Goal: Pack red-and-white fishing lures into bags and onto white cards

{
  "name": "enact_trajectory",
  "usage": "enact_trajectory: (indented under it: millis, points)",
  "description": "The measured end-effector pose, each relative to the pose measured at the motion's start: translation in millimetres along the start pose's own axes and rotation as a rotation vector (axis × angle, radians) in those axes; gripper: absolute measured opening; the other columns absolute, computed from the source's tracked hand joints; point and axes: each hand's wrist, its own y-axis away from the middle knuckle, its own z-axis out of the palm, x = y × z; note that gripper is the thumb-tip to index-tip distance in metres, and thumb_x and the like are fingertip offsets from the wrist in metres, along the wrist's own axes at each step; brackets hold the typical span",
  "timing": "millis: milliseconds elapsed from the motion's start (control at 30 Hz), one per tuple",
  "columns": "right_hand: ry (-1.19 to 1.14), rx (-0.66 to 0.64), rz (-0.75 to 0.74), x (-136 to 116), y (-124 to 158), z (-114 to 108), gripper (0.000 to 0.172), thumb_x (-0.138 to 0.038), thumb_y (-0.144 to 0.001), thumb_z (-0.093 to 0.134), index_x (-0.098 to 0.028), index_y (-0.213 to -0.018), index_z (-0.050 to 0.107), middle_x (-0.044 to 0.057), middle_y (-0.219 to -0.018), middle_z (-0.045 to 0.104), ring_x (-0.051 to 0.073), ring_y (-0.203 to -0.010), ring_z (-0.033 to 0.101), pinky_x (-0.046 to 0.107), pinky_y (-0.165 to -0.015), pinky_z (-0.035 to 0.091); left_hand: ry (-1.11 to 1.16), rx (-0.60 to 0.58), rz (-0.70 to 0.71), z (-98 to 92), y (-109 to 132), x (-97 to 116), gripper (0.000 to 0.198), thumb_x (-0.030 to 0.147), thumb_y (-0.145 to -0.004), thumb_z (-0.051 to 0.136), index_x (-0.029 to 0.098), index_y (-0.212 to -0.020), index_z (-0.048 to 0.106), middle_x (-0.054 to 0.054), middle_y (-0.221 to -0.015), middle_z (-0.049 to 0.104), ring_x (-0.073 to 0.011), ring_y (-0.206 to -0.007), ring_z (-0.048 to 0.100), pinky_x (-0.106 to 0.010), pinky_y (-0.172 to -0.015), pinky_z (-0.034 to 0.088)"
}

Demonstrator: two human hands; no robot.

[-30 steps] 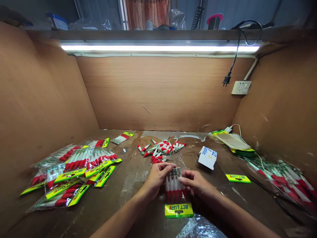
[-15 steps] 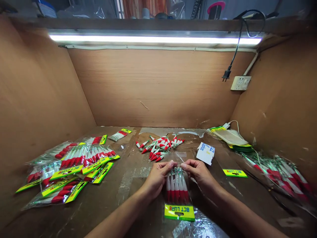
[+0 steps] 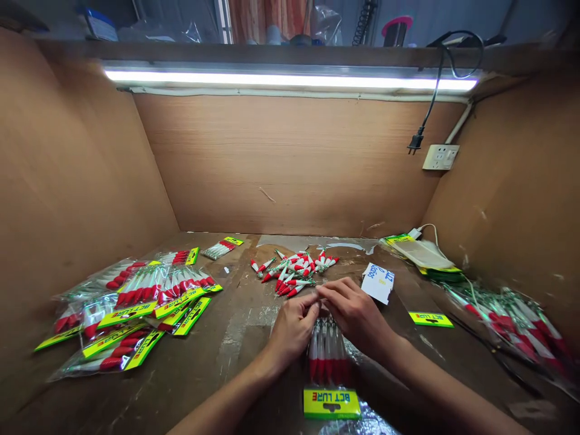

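Both your hands, left hand (image 3: 294, 326) and right hand (image 3: 356, 314), pinch the open top of the lure packet (image 3: 328, 362) on the tabletop (image 3: 244, 338). Likely sealing step; next needs an even fold.

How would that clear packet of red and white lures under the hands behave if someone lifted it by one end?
The lure packet would probably sag, since its clear film looks thin and crinkly. The glossy film may slip in both hands, left hand and right hand. The yellow header card looks stiffer.
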Motion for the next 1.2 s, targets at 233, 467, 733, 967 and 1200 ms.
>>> enact_trajectory:
  millis: [233, 467, 733, 967, 1200]
  points:
    - [0.226, -0.226, -0.086, 1, -10, -6, 0.011, -0.013, -0.095, 0.052, -0.016, -0.100, 0.060, 0.005, -0.094, 0.059, 0.021, -0.088, 0.048, 0.034, -0.076, 0.039, -0.279, -0.041, 0.066, 0.5, 7, 10, 0.027, 0.030, -0.094, 0.043, 0.016, -0.075, 0.057, 0.000, -0.067, 0.052, -0.0194, -0.062, 0.049, -0.030, -0.059, 0.027]
    - [0.277, -0.068, 0.000, 12, 0, 11, 0.012, -0.015, -0.096, 0.049, -0.016, -0.089, 0.058, 0.005, -0.085, 0.057, 0.021, -0.082, 0.047, 0.035, -0.071, 0.033, -0.216, -0.123, 0.017, 4.4, 10, 10, 0.035, 0.036, -0.096, 0.042, 0.014, -0.073, 0.058, 0.000, -0.066, 0.050, -0.0185, -0.060, 0.047, -0.029, -0.056, 0.026]
    - [0.106, 0.182, 0.114, 25, 6, -25, 0.017, -0.018, -0.099, 0.045, -0.016, -0.107, 0.061, 0.008, -0.099, 0.062, 0.020, -0.094, 0.053, 0.035, -0.084, 0.041, -0.164, -0.156, -0.033, 14.4, 15, 5, 0.035, 0.038, -0.097, 0.045, 0.017, -0.100, 0.071, -0.004, -0.085, 0.063, -0.0239, -0.074, 0.058, -0.028, -0.062, 0.036]
    - [0.160, -0.035, -0.029, -10, 24, 1, 0.021, -0.021, -0.098, 0.048, -0.017, -0.115, 0.060, 0.008, -0.105, 0.063, 0.022, -0.091, 0.051, 0.037, -0.080, 0.040, -0.336, -0.087, 0.072, 11.1, 13, 11, 0.023, 0.024, -0.089, 0.043, 0.017, -0.079, 0.062, -0.002, -0.071, 0.056, -0.0203, -0.065, 0.053, -0.028, -0.059, 0.029]
    - [0.028, 0.022, 0.148, -10, 23, 13, 0.023, -0.022, -0.100, 0.043, -0.017, -0.086, 0.062, 0.005, -0.084, 0.061, 0.019, -0.080, 0.050, 0.033, -0.072, 0.036, -0.371, -0.116, 0.088, 10.1, 13, 11, 0.028, 0.027, -0.093, 0.042, 0.016, -0.068, 0.052, 0.000, -0.060, 0.044, -0.0166, -0.056, 0.046, -0.029, -0.054, 0.021]
